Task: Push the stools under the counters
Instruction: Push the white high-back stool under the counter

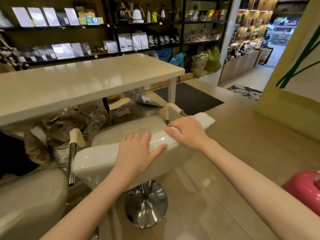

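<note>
A white padded stool (97, 158) with chrome armrests and a round chrome base (146, 203) stands in front of the cream counter (72, 84). Its seat front reaches just under the counter's near edge. My left hand (136, 153) lies flat on the top of the stool's backrest, fingers spread. My right hand (187, 130) grips the same backrest further right, fingers curled over its top edge. A second cream stool (29, 201) sits at the lower left, only partly in view.
Silver and brown bags (83, 122) are piled on the floor under the counter. A white counter leg (172, 90) stands at the right end. Behind are dark shelves (110, 25) with packets and kettles, a black mat (190, 97), and a pink object (304, 189) at right.
</note>
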